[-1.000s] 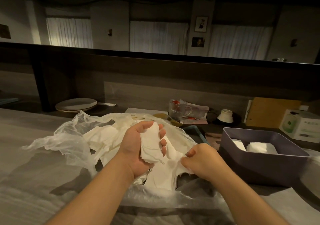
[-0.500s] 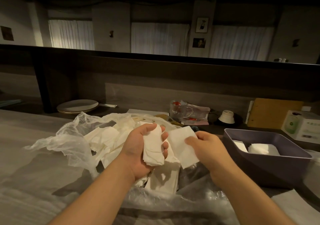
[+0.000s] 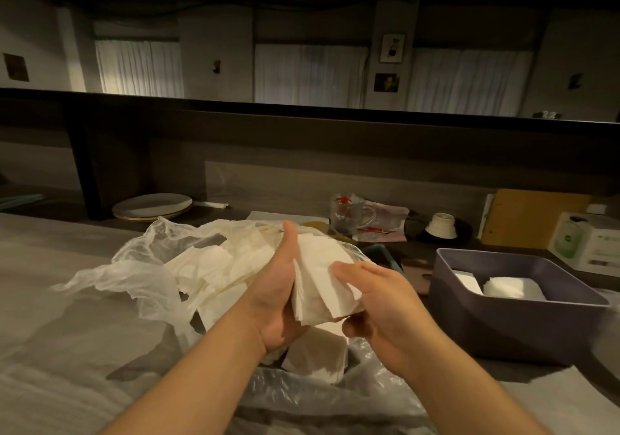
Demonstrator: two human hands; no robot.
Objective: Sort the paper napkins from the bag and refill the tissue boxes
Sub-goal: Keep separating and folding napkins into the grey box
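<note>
Both hands — left hand and right hand — clasp a napkin stack above the plastic bag.

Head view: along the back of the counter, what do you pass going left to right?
Stacked plates → glass mug → upturned white cup → brown board → white tissue box.

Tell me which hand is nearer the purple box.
Right. The right hand sits just left of the purple box; the left hand is farther left, beyond the napkin stack.
</note>
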